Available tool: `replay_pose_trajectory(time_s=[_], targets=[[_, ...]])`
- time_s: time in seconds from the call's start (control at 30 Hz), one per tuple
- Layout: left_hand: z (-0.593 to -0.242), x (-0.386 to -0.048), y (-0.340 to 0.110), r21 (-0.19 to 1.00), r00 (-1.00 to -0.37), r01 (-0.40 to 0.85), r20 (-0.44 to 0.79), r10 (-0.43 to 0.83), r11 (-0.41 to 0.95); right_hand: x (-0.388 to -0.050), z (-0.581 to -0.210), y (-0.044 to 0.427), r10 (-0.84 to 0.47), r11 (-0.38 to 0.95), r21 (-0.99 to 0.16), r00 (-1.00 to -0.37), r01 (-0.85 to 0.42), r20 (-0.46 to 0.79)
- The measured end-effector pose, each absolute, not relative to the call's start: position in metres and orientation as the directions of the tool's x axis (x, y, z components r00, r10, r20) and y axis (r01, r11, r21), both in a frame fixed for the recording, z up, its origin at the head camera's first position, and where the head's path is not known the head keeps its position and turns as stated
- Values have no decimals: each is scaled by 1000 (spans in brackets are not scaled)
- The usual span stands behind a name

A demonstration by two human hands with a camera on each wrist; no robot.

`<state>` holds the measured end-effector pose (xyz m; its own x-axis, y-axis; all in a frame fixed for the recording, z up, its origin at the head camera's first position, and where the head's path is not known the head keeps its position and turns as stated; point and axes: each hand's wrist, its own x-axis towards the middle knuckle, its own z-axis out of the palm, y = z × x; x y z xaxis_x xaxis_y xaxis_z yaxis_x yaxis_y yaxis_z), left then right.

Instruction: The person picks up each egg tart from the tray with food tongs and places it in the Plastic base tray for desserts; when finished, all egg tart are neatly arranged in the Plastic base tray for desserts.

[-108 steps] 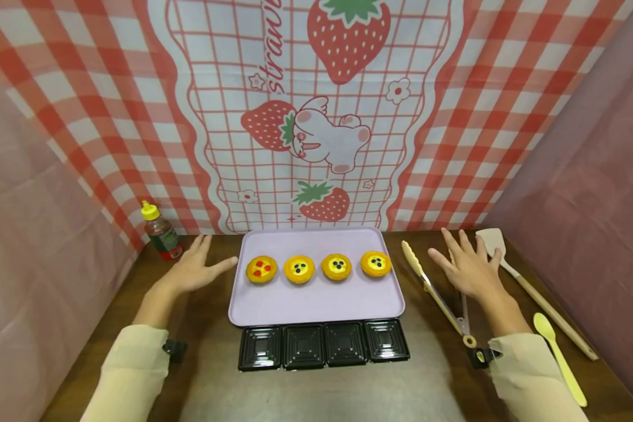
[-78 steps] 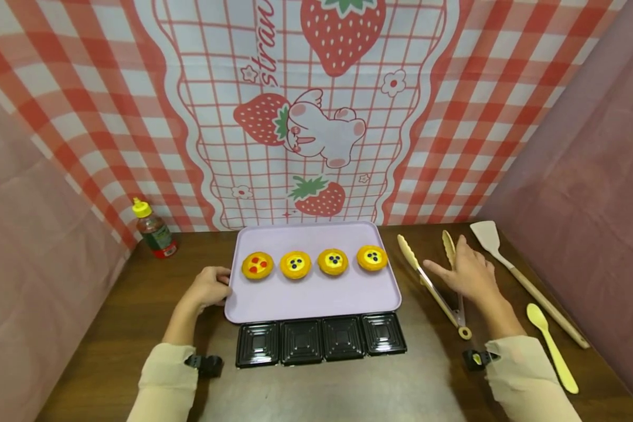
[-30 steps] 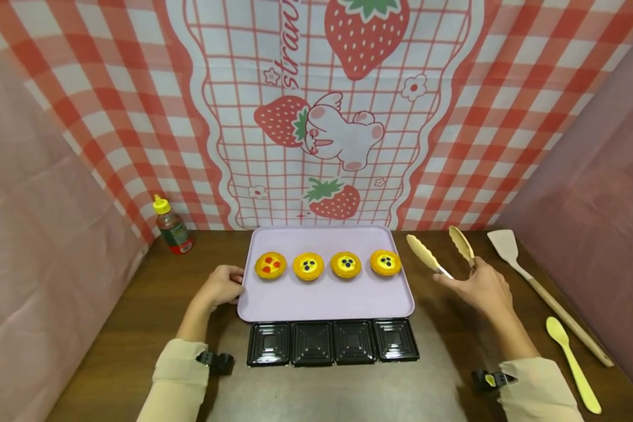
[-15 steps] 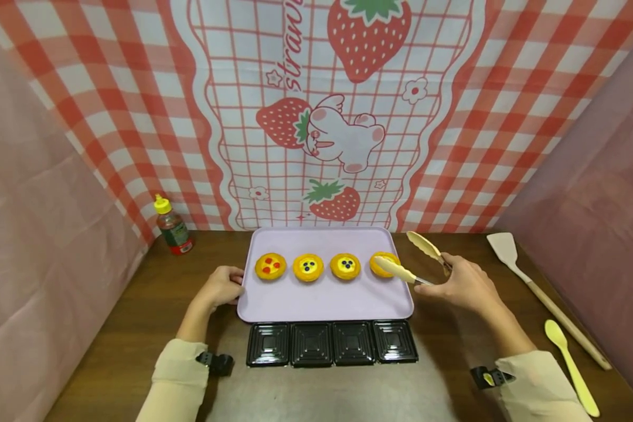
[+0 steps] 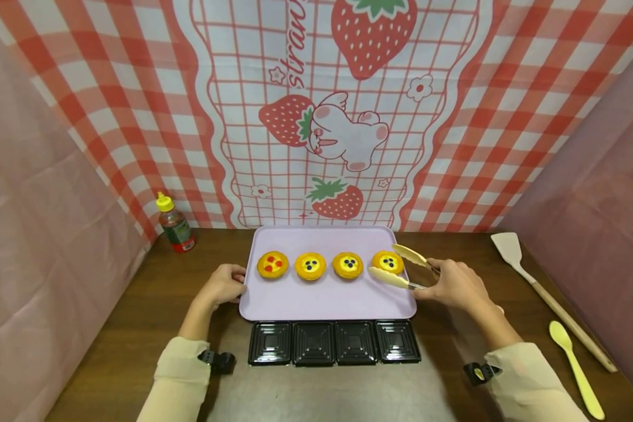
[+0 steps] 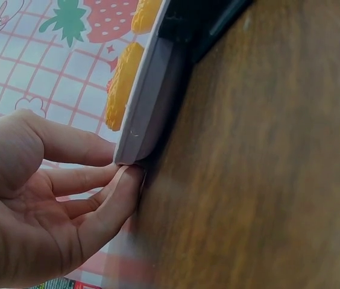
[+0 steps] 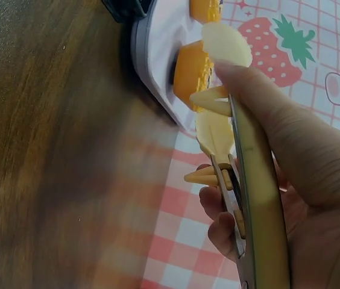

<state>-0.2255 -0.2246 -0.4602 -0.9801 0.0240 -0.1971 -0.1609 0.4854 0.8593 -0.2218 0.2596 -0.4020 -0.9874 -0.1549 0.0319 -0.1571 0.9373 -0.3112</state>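
Observation:
My left hand (image 5: 223,285) pinches the left rim of a lilac tray (image 5: 327,302), thumb and fingertips meeting its edge in the left wrist view. Several egg tarts stand in a row on the tray: one with red topping (image 5: 272,265), the others with dark blue berries, such as the middle tart (image 5: 347,265). At the right, my right hand (image 5: 456,285) grips a pair of tongs (image 7: 260,198). Their cream tips are spread on either side of the rightmost tart (image 5: 387,262); whether they touch it I cannot tell.
Several black square plastic trays (image 5: 313,343) stand in a row before the lilac tray. A yellow-capped bottle (image 5: 176,225) is at the back left. A spatula (image 5: 554,302) and a yellow spoon (image 5: 576,369) lie at the right. A checked cloth (image 5: 348,146) hangs behind.
My left hand came to the tray's rim and stays there. My right hand took hold of the tongs, lifted them and moved them left to the rightmost tart, their tips now nearer each other.

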Motion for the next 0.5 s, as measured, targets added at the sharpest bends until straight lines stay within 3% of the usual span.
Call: replay_pose_trajectory(time_s=[0.5], targets=[[-461, -226, -225, 864, -978, -166, -205, 29, 475, -224, -405, 260, -159, 938, -308, -987, -158, 22]])
